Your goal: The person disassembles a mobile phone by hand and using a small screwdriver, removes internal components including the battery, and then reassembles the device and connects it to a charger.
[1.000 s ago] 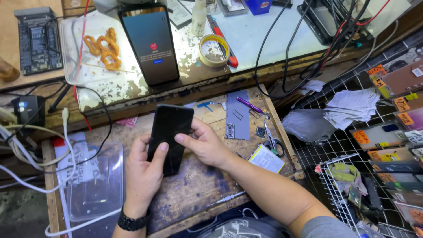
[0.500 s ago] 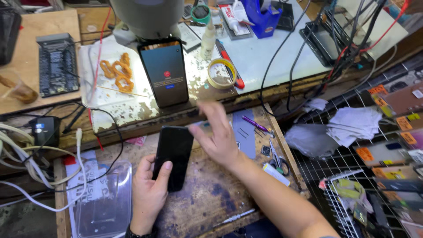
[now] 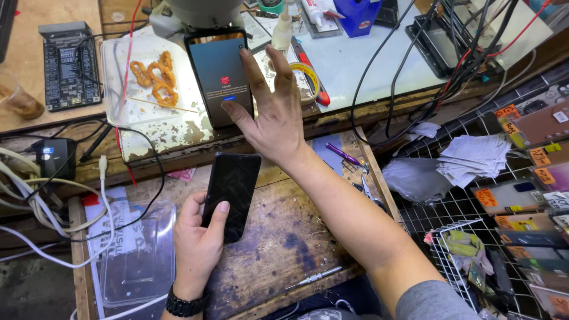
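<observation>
Left hand (image 3: 198, 249) gripping glossy black slab phone (image 3: 232, 192), right hand (image 3: 269, 112) spread over lit phone (image 3: 218, 74)

Left hand (image 3: 198, 246) gripping dark phone (image 3: 232, 193), right hand (image 3: 269, 112) touching lit phone (image 3: 219, 74)

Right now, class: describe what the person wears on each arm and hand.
The left hand is bare, with a black wristwatch at the wrist. The right hand and forearm are bare; a grey sleeve covers the upper arm. No gloves or rings show.

Glossy black glass-faced phone (image 3: 232, 192), frame centre; rough, stained wooden board (image 3: 284, 237) beneath; clear smooth plastic tray (image 3: 133, 261), lower left.
</observation>
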